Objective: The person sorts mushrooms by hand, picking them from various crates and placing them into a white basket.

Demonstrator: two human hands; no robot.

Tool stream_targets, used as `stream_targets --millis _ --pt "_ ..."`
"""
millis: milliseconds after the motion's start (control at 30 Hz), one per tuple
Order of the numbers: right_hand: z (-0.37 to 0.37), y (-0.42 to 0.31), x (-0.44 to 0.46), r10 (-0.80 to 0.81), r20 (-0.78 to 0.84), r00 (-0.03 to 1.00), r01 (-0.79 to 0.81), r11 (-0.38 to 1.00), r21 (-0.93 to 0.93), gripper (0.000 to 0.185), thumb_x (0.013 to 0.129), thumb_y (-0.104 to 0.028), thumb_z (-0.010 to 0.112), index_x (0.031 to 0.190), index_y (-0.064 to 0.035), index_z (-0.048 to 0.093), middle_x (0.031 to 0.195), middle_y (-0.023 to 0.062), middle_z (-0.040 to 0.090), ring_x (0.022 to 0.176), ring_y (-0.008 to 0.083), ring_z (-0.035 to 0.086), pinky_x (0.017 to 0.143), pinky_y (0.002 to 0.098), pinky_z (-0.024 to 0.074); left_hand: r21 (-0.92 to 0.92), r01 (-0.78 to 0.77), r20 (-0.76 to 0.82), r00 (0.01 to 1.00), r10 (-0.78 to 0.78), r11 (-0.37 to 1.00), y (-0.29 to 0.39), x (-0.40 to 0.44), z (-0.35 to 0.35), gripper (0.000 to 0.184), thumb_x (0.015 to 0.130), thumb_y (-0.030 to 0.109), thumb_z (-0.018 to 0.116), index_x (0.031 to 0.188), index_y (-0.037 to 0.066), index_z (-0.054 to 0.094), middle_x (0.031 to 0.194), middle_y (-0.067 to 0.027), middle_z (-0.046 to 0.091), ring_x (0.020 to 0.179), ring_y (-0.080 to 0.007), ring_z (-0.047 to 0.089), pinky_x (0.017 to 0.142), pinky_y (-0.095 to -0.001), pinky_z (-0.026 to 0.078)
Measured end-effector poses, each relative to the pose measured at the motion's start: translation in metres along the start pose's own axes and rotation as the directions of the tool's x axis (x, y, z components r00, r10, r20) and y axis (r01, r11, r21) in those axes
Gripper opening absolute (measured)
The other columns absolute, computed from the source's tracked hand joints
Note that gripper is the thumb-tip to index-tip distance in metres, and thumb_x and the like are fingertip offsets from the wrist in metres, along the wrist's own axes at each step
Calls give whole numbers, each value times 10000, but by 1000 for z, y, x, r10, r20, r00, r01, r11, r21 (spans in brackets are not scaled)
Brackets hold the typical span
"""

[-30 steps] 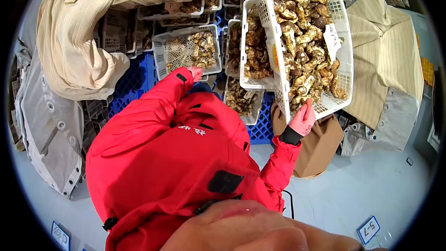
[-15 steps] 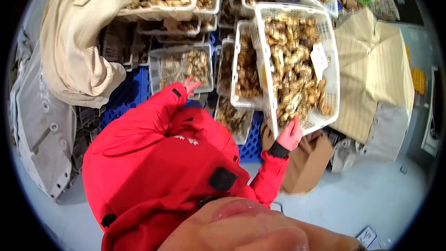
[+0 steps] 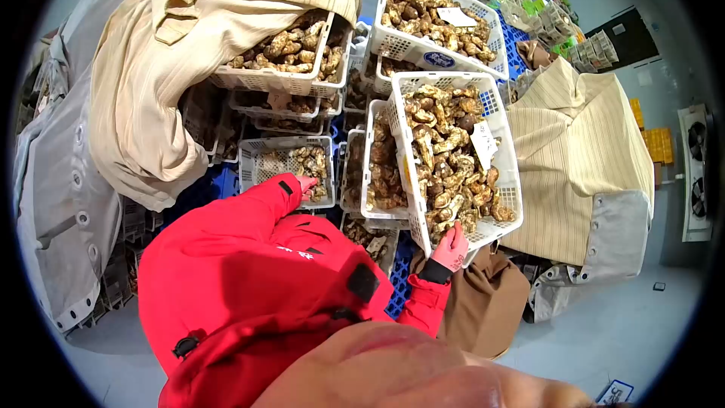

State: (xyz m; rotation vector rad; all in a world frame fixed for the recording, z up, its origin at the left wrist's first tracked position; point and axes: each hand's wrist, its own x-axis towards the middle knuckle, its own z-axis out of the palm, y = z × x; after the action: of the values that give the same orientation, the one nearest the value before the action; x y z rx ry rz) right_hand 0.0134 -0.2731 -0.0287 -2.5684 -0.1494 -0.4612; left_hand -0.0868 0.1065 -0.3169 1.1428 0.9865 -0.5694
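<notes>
My left hand (image 3: 306, 186) is over the right side of a small white basket (image 3: 248, 174), beside a cluster of mushrooms (image 3: 311, 160). Its fingers are drawn together; whatever lies between them is hidden. At the near edge of a large, tilted white basket (image 3: 507, 190), my right hand (image 3: 450, 249) has its fingertips over the rim, against the mushrooms (image 3: 453, 153) inside. Those fingers look bent, and I cannot make out what they grip. The mushrooms are brown and knobbly with pale stems, and a white paper label (image 3: 484, 143) lies on them.
Behind stands another mushroom basket (image 3: 423, 49) with a blue emblem. Stacked baskets at left sit partly under a beige cloth (image 3: 143, 83). A striped cloth (image 3: 574, 159) covers things at right, near a brown cloth (image 3: 487, 302). Blue pallets (image 3: 399, 279) show below.
The view has shifted, bringing more of the back into sight. My left hand stays at the small basket and my right hand at the large basket's near edge.
</notes>
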Motion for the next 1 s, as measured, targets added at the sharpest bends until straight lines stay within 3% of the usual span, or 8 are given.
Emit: stream_targets --millis 167,200,300,367,433,533,633,1000 --pt "2 0 2 -82 -36 996 81 996 -21 232 844 -98 551 1059 -43 619 932 134 628 845 306 553 767 403 429 -115 -61 57 996 68 991 -18 7 -2 361 857 487 511 834 129 548 694 5 514 561 -154 468 515 -317 402" --pt "2 0 2 -71 -28 997 70 997 -34 227 843 -91 552 1054 -45 621 924 132 629 838 304 555 759 401 431 49 -29 19 999 28 998 -18 7 -1 384 856 486 494 678 147 475 604 21 460 503 -158 419 480 -338 366" --pt "0 -5 3 -55 -23 998 55 998 -23 227 844 -94 552 1055 -45 622 922 133 630 838 300 557 760 396 434 59 15 8 1000 -15 998 -27 4 -3 367 855 463 486 661 152 477 610 9 450 498 -168 404 477 -343 357" --pt "1 -2 3 -70 -27 997 68 997 -43 228 846 -97 553 1057 -45 622 927 133 632 843 300 560 764 394 437 36 76 39 996 -78 996 -29 8 -7 336 852 467 519 902 135 511 826 -1 509 713 -183 469 626 -361 424" --pt "2 -1 3 -72 -25 997 71 996 -52 229 848 -100 553 1060 -46 622 935 133 634 849 301 561 769 392 438 17 139 71 988 -140 990 -33 13 -11 459 849 472 552 1143 119 545 1041 -11 567 928 -198 534 774 -378 492" --pt "2 0 2 -59 -13 998 58 997 -52 232 850 -102 553 1064 -46 622 944 131 637 858 304 561 777 393 439 24 38 5 999 -38 999 -17 -17 -2 353 858 455 479 689 145 485 625 -10 452 557 -181 438 506 -341 372" --pt "2 0 2 -59 -15 998 58 997 -48 232 849 -101 555 1064 -46 622 944 132 637 863 305 560 780 394 437 -13 -11 82 997 12 1000 -29 2 -6 364 871 464 472 727 132 500 667 -19 474 600 -182 471 511 -327 377" --pt "0 -5 2 -33 -23 999 34 999 14 229 854 -95 555 1065 -36 621 929 139 620 868 303 551 777 391 431 -104 28 38 999 -24 994 -26 -11 1 285 846 417 554 868 135 522 757 -22 494 598 -170 462 523 -312 418"
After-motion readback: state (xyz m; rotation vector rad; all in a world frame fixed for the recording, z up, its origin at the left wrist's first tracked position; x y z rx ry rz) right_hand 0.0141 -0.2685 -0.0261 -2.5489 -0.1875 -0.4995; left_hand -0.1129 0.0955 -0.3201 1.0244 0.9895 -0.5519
